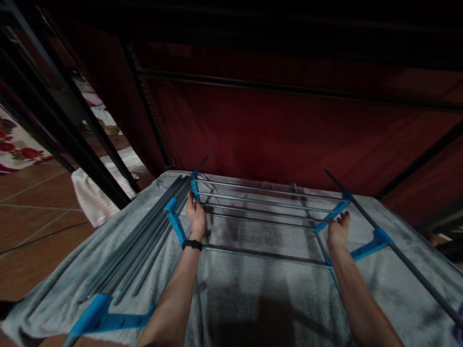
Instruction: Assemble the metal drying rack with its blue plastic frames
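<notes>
A partly built rack of grey metal tubes and blue plastic brackets lies on a bed-like surface. My left hand (196,218), with a black band on its wrist, is at the left blue bracket (195,189), fingers stretched along its outer side. My right hand (339,231) is open beside the right blue bracket (333,216), thumb close to it. Several thin crossbars (260,210) run between these two brackets. Nearer to me, one lower crossbar (264,255) spans the frame, by another blue bracket (369,246) on the right.
A bundle of loose grey tubes (144,236) lies on the left of the grey blanket (246,294). In the near left is a large blue bracket (108,320). A dark red panel (253,135) with black bars stands behind. Tiled floor (39,207) shows at left.
</notes>
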### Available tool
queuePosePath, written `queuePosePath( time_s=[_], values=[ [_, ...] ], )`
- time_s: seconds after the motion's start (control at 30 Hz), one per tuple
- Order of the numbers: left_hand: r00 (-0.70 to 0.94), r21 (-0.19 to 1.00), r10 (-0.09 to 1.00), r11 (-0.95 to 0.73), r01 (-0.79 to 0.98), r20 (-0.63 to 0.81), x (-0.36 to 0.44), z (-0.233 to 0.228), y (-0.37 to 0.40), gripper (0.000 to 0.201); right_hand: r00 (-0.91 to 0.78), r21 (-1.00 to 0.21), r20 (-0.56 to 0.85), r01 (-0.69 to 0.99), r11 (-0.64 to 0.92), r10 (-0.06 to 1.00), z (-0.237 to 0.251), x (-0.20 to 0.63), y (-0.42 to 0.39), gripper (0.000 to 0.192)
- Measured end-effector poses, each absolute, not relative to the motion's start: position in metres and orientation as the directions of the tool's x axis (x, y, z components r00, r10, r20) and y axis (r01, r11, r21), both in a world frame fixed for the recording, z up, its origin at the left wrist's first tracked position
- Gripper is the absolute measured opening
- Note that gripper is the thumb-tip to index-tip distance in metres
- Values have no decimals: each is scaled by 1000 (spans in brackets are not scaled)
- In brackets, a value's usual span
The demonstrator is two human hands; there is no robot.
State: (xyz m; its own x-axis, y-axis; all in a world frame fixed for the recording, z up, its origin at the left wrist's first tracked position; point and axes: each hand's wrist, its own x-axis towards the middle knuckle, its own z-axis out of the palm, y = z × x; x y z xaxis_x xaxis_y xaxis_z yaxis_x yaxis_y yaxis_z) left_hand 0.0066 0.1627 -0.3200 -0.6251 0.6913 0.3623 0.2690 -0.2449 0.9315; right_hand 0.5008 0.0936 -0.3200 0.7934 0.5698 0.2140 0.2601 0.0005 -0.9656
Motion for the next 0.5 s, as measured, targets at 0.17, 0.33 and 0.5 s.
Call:
queuePosePath(
  time_s=[0.17,0.33,0.5],
  values=[
    [-618,917,677,-297,266,399,2,-309,163,58,718,-933,313,353,61,622,-308,504,90,88],
    [-587,917,704,-294,271,399,3,-298,165,61,715,-937,310,342,73,627,-300,498,89,82],
    [-588,917,704,-290,274,398,11,-293,162,68,715,-923,342,377,76,610,-292,489,91,77]
  ],
)
